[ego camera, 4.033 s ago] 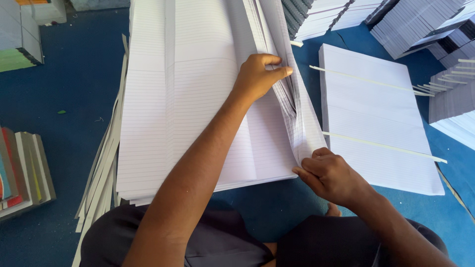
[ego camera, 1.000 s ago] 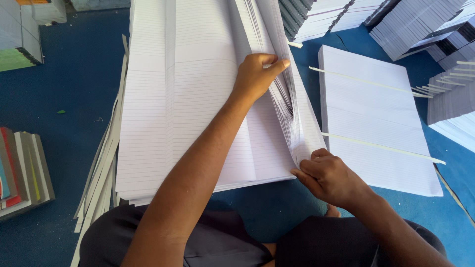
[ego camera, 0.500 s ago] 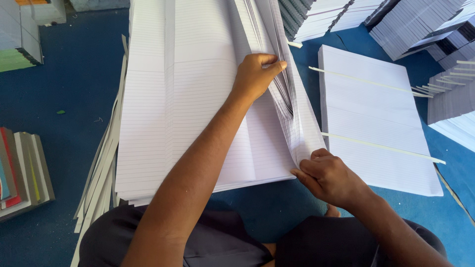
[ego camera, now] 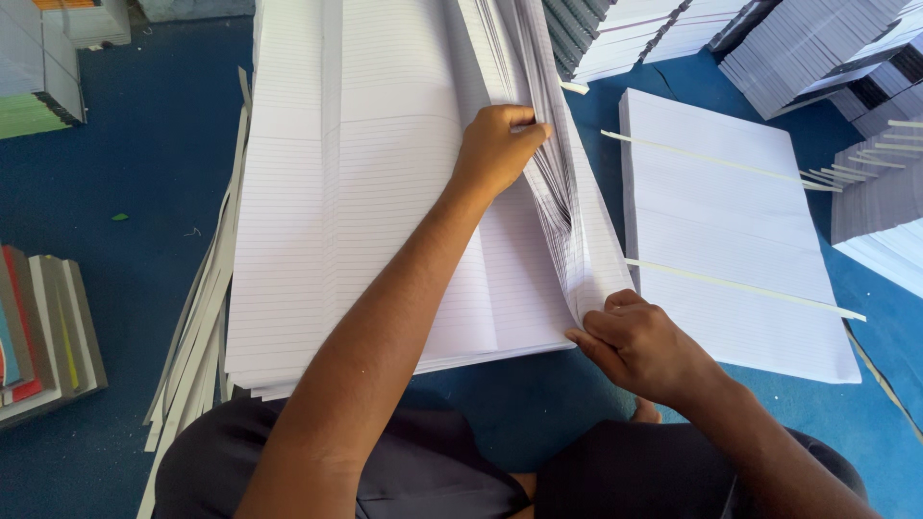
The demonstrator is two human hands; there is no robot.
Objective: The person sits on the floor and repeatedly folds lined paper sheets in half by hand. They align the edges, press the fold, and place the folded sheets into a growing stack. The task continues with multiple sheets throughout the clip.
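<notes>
Head view: the big stack of ruled white sheets [ego camera: 385, 192] fills the frame's centre on the blue floor [ego camera: 163, 192]. Our left hand [ego camera: 495, 149] pinches the fanned right edge mid-frame, seemingly to count off sheets; our right hand [ego camera: 639, 346] grips the lifted corner lower right. Thin paper strips [ego camera: 192, 336] lie left; a flat strip-marked pile [ego camera: 731, 240] sits right.

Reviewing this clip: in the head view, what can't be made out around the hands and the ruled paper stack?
- Left hand: fingertips buried in the fanned sheets.
- Right hand: fingertips tucked under the lifted corner, grip unclear.
- Ruled paper stack: far end cut off by the top edge.
- Sheet count: edges too fine.
- Second paper pile: thickness hidden from above.
</notes>
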